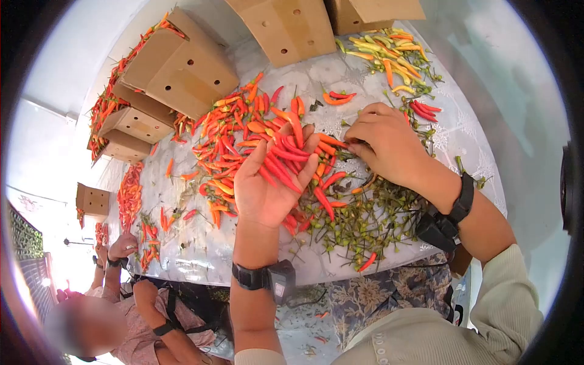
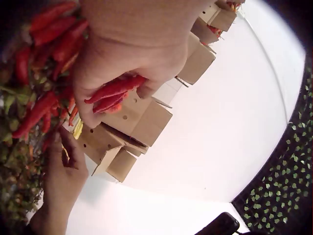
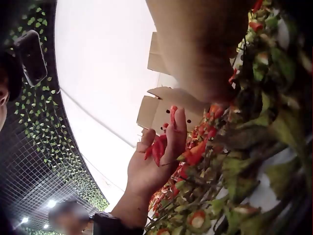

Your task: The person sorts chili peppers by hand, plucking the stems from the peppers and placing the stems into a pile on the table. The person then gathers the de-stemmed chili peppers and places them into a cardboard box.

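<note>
In the head view the left hand [image 1: 267,185], palm up, cradles several red chillies [image 1: 281,165] over the pile, its fingers curled up around them. The left wrist view shows red chillies [image 2: 113,93] between that hand's thumb and fingers. Just to the right, the right hand [image 1: 389,146] has its thumb and fingers bent together at the end of an orange-red chilli [image 1: 332,141]. Red and orange chillies [image 1: 228,137] lie heaped behind the left hand. Below the right hand spreads a heap of green stems [image 1: 365,225].
Cardboard boxes [image 1: 182,67] stand along the table's far side, some with chillies. Yellow chillies [image 1: 389,55] lie at the back right. Another person [image 1: 146,322] sits at the lower left, with chillies [image 1: 130,194] near that person's hand.
</note>
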The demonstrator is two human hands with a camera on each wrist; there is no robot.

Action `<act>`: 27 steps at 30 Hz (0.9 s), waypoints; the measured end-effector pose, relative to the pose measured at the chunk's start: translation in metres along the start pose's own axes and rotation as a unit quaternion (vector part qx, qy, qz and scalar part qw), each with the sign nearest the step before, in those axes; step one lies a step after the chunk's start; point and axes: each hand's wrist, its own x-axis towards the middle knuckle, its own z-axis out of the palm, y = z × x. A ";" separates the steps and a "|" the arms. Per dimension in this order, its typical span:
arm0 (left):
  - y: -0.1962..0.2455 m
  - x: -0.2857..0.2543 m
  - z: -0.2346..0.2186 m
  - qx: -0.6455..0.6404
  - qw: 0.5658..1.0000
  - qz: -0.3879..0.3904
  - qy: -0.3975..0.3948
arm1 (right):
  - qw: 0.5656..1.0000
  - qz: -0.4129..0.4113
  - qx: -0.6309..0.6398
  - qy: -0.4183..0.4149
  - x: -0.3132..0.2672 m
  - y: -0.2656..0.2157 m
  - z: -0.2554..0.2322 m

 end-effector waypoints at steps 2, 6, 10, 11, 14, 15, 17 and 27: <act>-0.002 0.000 0.002 0.002 1.000 -0.002 -0.002 | 1.000 0.021 -0.001 -0.018 0.000 -0.001 -0.003; -0.005 0.000 0.005 0.029 0.999 -0.006 0.012 | 0.999 0.040 -0.012 0.014 -0.003 -0.002 0.001; -0.005 0.000 0.007 0.045 0.999 -0.002 0.004 | 0.995 0.069 0.040 0.052 -0.002 -0.002 0.002; -0.005 0.000 0.008 0.049 0.999 -0.001 0.002 | 0.993 0.069 0.074 0.059 -0.001 -0.003 0.001; -0.006 0.000 0.008 0.048 0.999 -0.001 -0.005 | 0.982 0.063 0.151 0.093 0.000 -0.009 -0.002; -0.006 0.000 0.008 0.045 0.999 -0.001 -0.009 | 0.979 0.052 0.159 0.115 0.001 -0.009 -0.002; -0.007 0.000 0.009 0.049 0.999 0.000 -0.003 | 0.969 0.049 0.181 0.163 0.003 -0.011 -0.004; -0.010 -0.001 0.013 0.097 0.993 -0.013 -0.069 | 0.958 0.035 0.251 0.133 0.002 -0.015 0.004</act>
